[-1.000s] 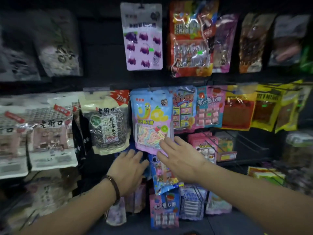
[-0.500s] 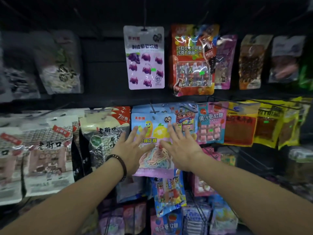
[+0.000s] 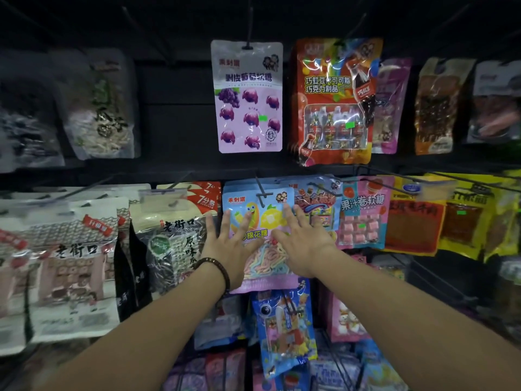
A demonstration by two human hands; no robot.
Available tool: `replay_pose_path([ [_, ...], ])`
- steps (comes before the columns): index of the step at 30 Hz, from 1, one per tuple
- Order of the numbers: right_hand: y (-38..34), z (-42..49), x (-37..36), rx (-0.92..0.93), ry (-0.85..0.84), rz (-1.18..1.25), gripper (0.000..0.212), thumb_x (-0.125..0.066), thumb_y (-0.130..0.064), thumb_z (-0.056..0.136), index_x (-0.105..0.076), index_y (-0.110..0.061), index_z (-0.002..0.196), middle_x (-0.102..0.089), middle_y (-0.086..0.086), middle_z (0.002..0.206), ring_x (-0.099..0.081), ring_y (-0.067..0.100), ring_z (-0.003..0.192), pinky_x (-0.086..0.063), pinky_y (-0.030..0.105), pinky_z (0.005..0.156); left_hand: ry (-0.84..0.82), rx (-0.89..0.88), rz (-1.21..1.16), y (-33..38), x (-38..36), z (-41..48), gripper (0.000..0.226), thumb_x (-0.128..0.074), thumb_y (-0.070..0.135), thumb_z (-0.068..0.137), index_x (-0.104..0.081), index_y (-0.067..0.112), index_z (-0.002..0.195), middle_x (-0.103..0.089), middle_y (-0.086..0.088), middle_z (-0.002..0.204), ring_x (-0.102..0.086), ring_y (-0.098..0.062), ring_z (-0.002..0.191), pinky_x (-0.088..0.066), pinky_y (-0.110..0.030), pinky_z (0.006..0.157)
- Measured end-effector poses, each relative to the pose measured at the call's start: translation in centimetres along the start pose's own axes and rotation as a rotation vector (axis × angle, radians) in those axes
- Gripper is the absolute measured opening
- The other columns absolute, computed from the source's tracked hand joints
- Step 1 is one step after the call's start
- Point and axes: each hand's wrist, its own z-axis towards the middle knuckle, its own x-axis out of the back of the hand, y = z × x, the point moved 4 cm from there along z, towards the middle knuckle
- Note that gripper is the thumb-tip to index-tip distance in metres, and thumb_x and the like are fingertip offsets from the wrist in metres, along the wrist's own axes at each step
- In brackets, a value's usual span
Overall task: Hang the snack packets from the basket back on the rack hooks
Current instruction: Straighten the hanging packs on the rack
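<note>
Both hands are up on the rack: the left hand (image 3: 225, 249) and the right hand (image 3: 306, 244) lie spread flat, fingers straight and fanned, pressing on the front of the blue snack packet (image 3: 245, 200). It sits right under the palms, and the black hook (image 3: 261, 193) shows at its top edge, just above the fingertips. Between the two hands you can read 棉花糖 in yellow, with red brand letters at the top left corner. Pastel strands show in its window, much of it covered by the palms. A dark beaded bracelet (image 3: 219, 268) circles the left wrist. Straight above the hands hangs a lilac grape packet (image 3: 248, 94), reading 剥皮葡萄软糖. Up and to the right is a red packet (image 3: 334, 103) marked 巧克力制品, with cola bottles printed on it. Just right of the right hand is a pink and blue packet (image 3: 363, 213), 果汁卷软糖. Left of the left hand is a seed bag (image 3: 174, 241), 老街口 and 原味, its last characters hidden behind the wrist. Further left is a white bag (image 3: 73, 263), again 老街口. The far-left upper packets are too blurred to read, the yellow ones far right likewise. The packets below the forearms are cut off at the bottom edge.
</note>
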Motion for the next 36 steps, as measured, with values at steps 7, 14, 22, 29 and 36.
replay_pose_path([
  [7,0.3,-0.4,-0.6,0.025,-0.006,0.022,0.089,-0.054,-0.033,0.103,0.006,-0.027,0.168,0.035,0.028,0.168,0.015,0.047,0.162,-0.019,0.067,0.128,0.048,0.001,-0.014,1.2,-0.8,-0.4,0.098,-0.054,0.05,0.101,0.021,0.046,0.164,0.049,-0.017,0.164,0.022,-0.063,0.154,-0.002,-0.079,0.123],
  [14,0.6,-2.6,0.3,0.086,0.033,0.032,0.08,-0.055,-0.03,0.102,-0.009,-0.021,0.166,0.022,0.026,0.173,0.004,0.044,0.164,-0.023,0.065,0.128,0.045,-0.064,-0.022,0.9,-1.0,-2.4,0.094,-0.054,0.049,0.102,0.015,0.045,0.166,0.041,-0.014,0.169,0.022,-0.05,0.16,-0.004,-0.074,0.125],
  [22,-2.2,-5.3,2.2,0.147,0.068,-0.023,0.072,-0.051,-0.031,0.103,-0.019,-0.014,0.165,0.008,0.027,0.175,-0.007,0.045,0.162,-0.031,0.062,0.124,-0.022,-0.113,-0.024,-1.3,-2.0,-7.4,0.084,-0.048,0.059,0.104,0.003,0.042,0.169,0.03,-0.013,0.175,0.014,-0.044,0.164,-0.003,-0.07,0.126],
  [29,-8.9,-6.8,2.3,0.267,0.1,0.029,0.079,-0.052,-0.034,0.105,-0.008,-0.014,0.169,0.007,0.026,0.175,0.0,0.045,0.163,-0.02,0.062,0.129,-0.033,-0.094,-0.005,-4.6,-3.4,-12.3,0.083,-0.047,0.054,0.103,0.002,0.04,0.169,0.034,-0.014,0.173,0.017,-0.044,0.163,-0.005,-0.067,0.128],
  [36,-13.5,-4.0,7.9,0.287,0.234,0.036,0.081,-0.05,-0.036,0.103,-0.009,-0.015,0.168,0.015,0.026,0.175,0.011,0.045,0.163,-0.011,0.062,0.13,-0.013,0.056,-0.005,-9.1,-3.7,-13.3,0.091,-0.054,0.05,0.1,0.005,0.035,0.168,0.036,-0.019,0.171,0.02,-0.047,0.162,-0.004,-0.068,0.129],
])
